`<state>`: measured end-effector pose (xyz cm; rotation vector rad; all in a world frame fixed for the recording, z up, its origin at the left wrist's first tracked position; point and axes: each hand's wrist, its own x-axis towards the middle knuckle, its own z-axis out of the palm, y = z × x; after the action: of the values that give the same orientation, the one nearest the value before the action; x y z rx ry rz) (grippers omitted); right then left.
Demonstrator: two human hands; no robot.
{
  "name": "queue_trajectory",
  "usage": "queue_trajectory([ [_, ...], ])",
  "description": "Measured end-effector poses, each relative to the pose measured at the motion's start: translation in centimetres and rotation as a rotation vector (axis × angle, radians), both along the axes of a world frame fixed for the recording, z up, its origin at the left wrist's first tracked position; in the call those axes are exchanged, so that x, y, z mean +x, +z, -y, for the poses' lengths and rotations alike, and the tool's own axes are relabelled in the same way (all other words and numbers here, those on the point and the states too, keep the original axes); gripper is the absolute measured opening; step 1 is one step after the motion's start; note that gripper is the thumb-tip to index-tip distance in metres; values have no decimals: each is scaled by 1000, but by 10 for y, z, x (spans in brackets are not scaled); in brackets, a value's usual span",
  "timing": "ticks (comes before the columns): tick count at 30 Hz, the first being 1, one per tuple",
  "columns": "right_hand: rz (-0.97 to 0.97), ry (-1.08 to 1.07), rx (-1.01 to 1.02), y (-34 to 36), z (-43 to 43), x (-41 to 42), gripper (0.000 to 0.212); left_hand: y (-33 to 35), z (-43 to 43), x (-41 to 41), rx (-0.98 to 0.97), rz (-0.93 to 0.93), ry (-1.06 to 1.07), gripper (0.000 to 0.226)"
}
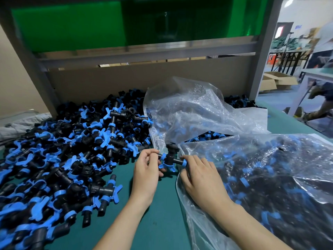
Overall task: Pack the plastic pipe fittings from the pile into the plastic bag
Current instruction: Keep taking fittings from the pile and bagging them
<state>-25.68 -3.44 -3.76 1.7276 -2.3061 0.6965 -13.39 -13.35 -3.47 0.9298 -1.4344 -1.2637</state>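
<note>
Black tee fitting (170,158), pinched at each end by left hand (145,171) and right hand (200,176) between pile (63,150) and plastic bag (273,170), should go in endwise so its blue wings (162,166) don't snag.

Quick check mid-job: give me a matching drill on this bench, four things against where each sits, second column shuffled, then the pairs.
1 pile of fittings
2 tee fitting
3 plastic bag
4 cardboard box

A far off in the right background
B pinched between left hand and right hand
C spread over the left of the table
D at right, part filled with fittings

Pairs: 1-C, 2-B, 3-D, 4-A
</note>
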Motion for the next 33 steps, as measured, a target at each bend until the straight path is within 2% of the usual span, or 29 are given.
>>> queue_trajectory([
  [6, -67, 5, -2, -1, -2, 0, 23, -3, -4, -3, -71, 84, -86, 18],
  [11, -58, 10, -36, -3, 0, -1, 42, -3, -3, -1, -79, 59, -38, 22],
  [17, -76, 8, -96, -9, 2, -3, 26, -2, -3, -1, -78, 41, -21, 21],
  [22, -129, -10, -158, -13, 3, -6, 21, -2, -3, -1, -93, 63, -116, 5],
  [33, -73, 16, -116, -13, 4, -9, 23, 0, -8, 2, -171, 122, -158, 20],
])
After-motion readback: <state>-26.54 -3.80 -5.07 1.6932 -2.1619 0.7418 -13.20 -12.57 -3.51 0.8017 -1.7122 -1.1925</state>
